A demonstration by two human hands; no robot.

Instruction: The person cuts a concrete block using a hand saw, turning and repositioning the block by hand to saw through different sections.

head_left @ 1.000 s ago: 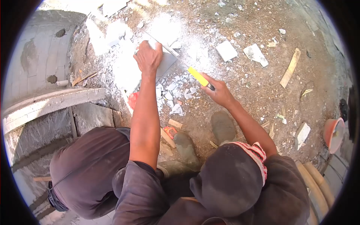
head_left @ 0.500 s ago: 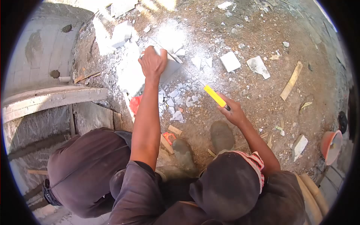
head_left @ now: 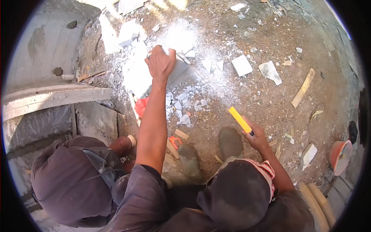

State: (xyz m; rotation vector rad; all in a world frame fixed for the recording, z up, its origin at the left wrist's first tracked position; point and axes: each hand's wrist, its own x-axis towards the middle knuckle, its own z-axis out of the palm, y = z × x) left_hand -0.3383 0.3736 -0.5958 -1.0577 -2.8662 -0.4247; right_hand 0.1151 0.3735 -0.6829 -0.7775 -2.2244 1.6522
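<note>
Shifted lower right, the yellow handle (head_left: 240, 120) is gripped by the right hand (head_left: 256, 136); the pale block (head_left: 179, 72) is touched by the left hand (head_left: 160, 64), grip unclear.

The yellow grip (head_left: 240, 120) looks smooth plastic; the block (head_left: 179, 70), matt; the strip (head_left: 303, 88), rough wood.

Ground (head_left: 286, 82) opens between square block (head_left: 242, 65) and wood strip (head_left: 303, 88), but a white shard (head_left: 270, 72) intrudes.

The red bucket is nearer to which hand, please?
Right: the right hand, holding the yellow handle, is left of the bucket; the left hand, at the pale slab, is much farther left.
</note>
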